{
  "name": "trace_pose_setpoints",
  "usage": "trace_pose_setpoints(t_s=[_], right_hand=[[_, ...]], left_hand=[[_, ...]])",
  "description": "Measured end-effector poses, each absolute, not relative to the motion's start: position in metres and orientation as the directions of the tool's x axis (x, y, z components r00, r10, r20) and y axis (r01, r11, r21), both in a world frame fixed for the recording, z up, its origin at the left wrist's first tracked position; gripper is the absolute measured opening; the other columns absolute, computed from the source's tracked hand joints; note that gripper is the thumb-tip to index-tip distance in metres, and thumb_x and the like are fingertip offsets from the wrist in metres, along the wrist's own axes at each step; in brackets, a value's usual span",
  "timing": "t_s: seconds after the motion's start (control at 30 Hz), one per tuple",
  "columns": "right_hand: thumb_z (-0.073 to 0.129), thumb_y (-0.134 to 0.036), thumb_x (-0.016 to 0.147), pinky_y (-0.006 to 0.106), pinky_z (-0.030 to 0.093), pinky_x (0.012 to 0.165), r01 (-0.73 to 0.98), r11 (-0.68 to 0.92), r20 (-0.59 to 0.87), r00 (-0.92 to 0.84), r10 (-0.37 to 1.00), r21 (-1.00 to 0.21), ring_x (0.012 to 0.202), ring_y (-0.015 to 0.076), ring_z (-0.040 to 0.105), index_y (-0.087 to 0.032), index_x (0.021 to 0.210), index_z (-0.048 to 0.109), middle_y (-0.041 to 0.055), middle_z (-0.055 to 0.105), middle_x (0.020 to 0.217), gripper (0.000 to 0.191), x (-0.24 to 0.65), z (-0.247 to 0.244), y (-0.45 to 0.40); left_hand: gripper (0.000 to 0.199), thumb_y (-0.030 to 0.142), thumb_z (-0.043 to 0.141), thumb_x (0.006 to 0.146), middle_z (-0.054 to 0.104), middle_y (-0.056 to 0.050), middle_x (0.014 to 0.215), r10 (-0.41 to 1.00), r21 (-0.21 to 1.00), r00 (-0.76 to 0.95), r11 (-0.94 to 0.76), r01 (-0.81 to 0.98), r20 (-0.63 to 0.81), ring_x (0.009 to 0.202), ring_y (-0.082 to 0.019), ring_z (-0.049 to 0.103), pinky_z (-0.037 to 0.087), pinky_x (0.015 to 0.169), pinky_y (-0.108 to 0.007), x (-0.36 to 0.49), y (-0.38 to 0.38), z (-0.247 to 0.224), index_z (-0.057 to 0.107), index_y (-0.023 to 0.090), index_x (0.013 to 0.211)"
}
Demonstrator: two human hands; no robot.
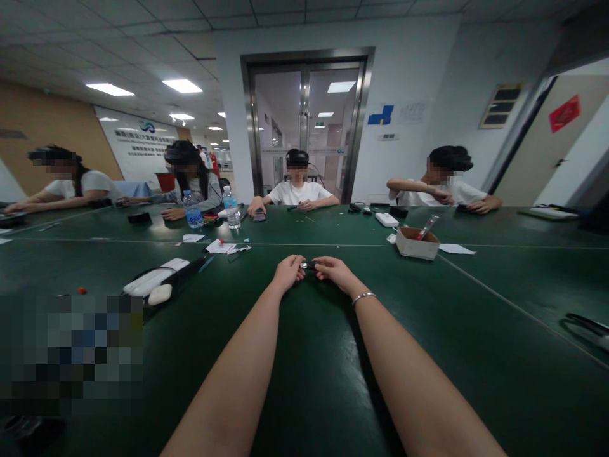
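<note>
Both my arms reach forward over the green table (314, 355). Between my hands is a small black object with a silver end (309, 264), too small for me to tell its kind. My left hand (288, 273) has its fingers closed on the silver end. The black end is pinched by the thumb and fingers of my right hand (335, 271), which has a silver bracelet (364, 298) at the wrist. The fingers cover part of the object, just above the tabletop.
Left of my arms lie a white power bank (156, 277) and a rounded white case (160, 294). A small cardboard box (417, 244) stands ahead to the right. Water bottles (231, 208) stand farther off at left. Several people wearing headsets sit across the table.
</note>
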State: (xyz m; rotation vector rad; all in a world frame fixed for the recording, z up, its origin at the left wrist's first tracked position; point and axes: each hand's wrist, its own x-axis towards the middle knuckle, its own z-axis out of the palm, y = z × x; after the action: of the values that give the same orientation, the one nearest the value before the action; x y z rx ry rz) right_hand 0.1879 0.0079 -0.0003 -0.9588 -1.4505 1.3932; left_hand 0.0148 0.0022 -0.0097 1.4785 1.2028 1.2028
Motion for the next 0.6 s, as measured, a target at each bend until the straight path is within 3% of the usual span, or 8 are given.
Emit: trace_pose_setpoints(t_s=[0.1,0.27,0.43,0.6], right_hand=[[0.057,0.000,0.081,0.015,0.050,0.052,-0.052,0.055,0.068,-0.309,0.948,-0.997,0.052,0.0079,0.057,-0.009,0.098,0.062,0.0015,0.061,0.063,0.020,0.1877,0.0005,0.0073],[0.056,0.000,0.082,0.015,0.050,0.051,-0.034,0.047,0.055,-0.319,0.946,-0.998,0.051,0.0076,0.056,-0.009,0.099,0.062,0.0009,0.061,0.061,0.020,0.1876,0.0003,0.0082],[0.057,-0.001,0.082,0.015,0.051,0.052,-0.053,0.055,0.069,-0.326,0.943,-0.997,0.051,0.0074,0.056,-0.010,0.099,0.062,0.0007,0.061,0.063,0.019,0.1884,-0.0012,0.0090],[0.057,-0.001,0.082,0.015,0.051,0.053,-0.054,0.055,0.070,-0.333,0.940,-0.997,0.052,0.0073,0.057,-0.009,0.100,0.061,0.0014,0.061,0.064,0.020,0.1887,-0.0012,0.0086]], left_hand=[[0.022,0.026,0.047,0.084,0.058,-0.002,0.072,0.987,0.976,0.056,-0.157,0.149,0.150,0.051,-0.008,0.055,0.041,0.045,-0.016,0.0139,0.0014,-0.0081,0.057,0.015,0.101],[0.027,0.031,0.039,0.088,0.053,0.000,0.057,0.982,0.960,0.087,-0.183,0.210,0.168,0.044,-0.008,0.049,0.035,0.040,-0.016,0.0135,0.0011,-0.0079,0.058,0.013,0.097],[0.021,0.024,0.049,0.082,0.057,-0.002,0.070,0.983,0.964,0.073,-0.178,0.197,0.166,0.052,-0.008,0.054,0.040,0.045,-0.016,0.0131,0.0003,-0.0073,0.059,0.016,0.099],[0.028,0.033,0.041,0.087,0.053,0.000,0.058,0.982,0.960,0.103,-0.179,0.214,0.160,0.044,-0.007,0.048,0.034,0.039,-0.015,0.0131,-0.0001,-0.0073,0.059,0.014,0.097]])
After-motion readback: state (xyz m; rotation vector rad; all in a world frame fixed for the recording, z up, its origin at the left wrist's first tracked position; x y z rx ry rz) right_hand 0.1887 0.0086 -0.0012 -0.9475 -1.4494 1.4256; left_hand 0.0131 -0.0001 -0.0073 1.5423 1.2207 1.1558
